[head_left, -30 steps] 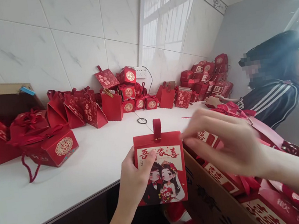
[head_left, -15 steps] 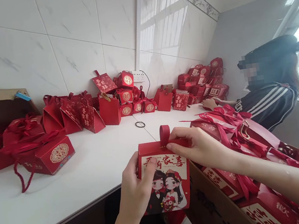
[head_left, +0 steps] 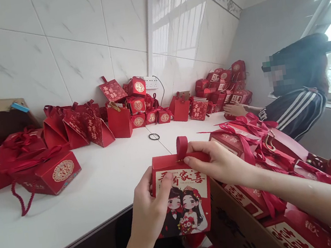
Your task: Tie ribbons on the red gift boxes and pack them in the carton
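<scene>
Left hand [head_left: 151, 208] clamped on red gift box [head_left: 188, 178], held in air just off white counter [head_left: 74, 219] edge. Right hand [head_left: 217, 164] fingers pinched on its top flap. Risk, judged: hard pinch could crease flap; one-sided grip could let box tilt

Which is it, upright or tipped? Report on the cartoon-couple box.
Upright: the cartoon-couple box has its ribbon loop on top; left hand grips its side, right hand pinches its top.

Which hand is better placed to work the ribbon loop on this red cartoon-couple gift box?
Likely right: right hand pinches the top edge beside the red ribbon loop; left hand grips the red cardboard gift box lower down.
</scene>
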Tool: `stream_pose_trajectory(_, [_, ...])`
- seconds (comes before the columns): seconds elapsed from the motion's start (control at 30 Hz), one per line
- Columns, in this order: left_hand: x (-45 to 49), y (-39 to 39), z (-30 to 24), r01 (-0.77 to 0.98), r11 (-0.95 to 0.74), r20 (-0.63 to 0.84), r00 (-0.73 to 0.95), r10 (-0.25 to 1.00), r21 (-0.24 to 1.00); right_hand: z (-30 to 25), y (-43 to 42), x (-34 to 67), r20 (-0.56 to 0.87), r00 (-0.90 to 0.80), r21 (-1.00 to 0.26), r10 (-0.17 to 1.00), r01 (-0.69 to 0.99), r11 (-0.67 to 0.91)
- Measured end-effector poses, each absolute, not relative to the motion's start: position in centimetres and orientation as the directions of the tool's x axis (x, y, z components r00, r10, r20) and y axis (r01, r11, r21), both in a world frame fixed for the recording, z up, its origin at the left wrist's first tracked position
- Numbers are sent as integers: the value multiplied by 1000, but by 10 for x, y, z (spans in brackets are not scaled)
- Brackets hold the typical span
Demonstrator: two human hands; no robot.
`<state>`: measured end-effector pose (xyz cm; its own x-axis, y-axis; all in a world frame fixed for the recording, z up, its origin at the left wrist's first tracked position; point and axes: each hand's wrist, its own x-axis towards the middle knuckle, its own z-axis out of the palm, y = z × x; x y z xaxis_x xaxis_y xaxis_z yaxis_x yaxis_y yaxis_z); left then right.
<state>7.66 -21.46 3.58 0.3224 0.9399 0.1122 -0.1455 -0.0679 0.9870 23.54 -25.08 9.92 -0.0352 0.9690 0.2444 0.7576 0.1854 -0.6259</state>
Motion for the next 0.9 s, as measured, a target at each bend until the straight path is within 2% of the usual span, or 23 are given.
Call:
stream_pose_trajectory(0.13, [77,-213,35,-187,-20,88,362,928,982,98,-251,236,238,-11,-653,971,738,168])
stream_pose_trajectory(0.2, [72,-208,31,-267,21,91,401,912,964,97,-251,238,240,47,-699,970,701,139])
stream_pose_trajectory(0.3, [60,-199,22,-480,15,220,428,877,877,99,-247,244,193,188,-870,963,486,80])
stream_pose_trajectory(0.37, [53,-195,17,-599,-88,384,387,838,796,100,-242,246,57,271,-978,961,208,-1])
stream_pose_trajectory(0.47, [51,-197,15,-601,-295,553,303,776,743,102,-235,246,-220,297,-974,929,-125,-191])
stream_pose_trajectory(0.53, [54,-201,18,-518,-360,555,291,779,776,100,-232,246,-349,285,-932,893,-203,-300])
stream_pose_trajectory(0.63, [60,-203,24,-454,-344,499,281,820,822,95,-234,253,-416,225,-904,881,-212,-372])
stream_pose_trajectory(0.73, [66,-195,19,-461,-353,497,238,835,814,105,-247,270,-305,205,-950,930,-134,-282])
stream_pose_trajectory(0.8, [73,-187,4,-450,-397,522,196,830,800,125,-262,286,-112,321,-994,941,-35,-107])
stream_pose_trajectory(0.83, [78,-183,-7,-437,-426,543,186,819,792,139,-270,296,9,416,-999,909,33,-6])
stream_pose_trajectory(0.9, [93,-176,-36,-394,-503,613,231,756,769,167,-288,320,228,613,-972,756,189,140])
